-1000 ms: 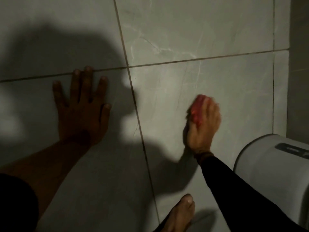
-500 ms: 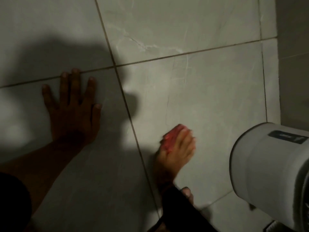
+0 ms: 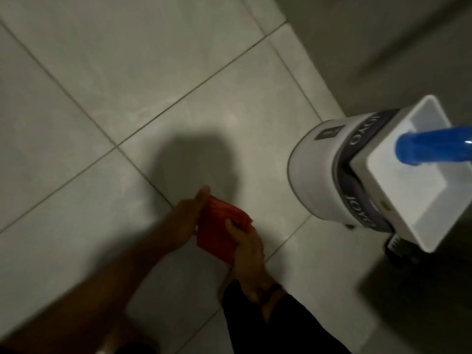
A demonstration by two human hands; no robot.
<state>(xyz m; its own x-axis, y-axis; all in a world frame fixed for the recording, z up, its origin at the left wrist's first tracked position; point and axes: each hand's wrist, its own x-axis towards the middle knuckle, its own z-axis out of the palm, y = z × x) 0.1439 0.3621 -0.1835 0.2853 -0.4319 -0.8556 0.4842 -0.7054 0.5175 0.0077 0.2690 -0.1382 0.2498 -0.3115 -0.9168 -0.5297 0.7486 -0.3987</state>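
Hands: two, both on the cloth.
Red cloth (image 3: 217, 227): one, held between the hands above the tiled floor (image 3: 127, 85).
Right hand (image 3: 246, 247): thumb pinching the cloth's lower right edge.
Left hand (image 3: 189, 215): against the cloth's left edge; grip too blurred to tell.
White bucket (image 3: 315, 172): one, to the right; its square compartment holds one blue handle (image 3: 431, 146).

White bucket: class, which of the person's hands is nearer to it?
Right. The right hand grips the red cloth on the side facing the white bucket; the left hand holds the cloth's other side, farther from the bucket.
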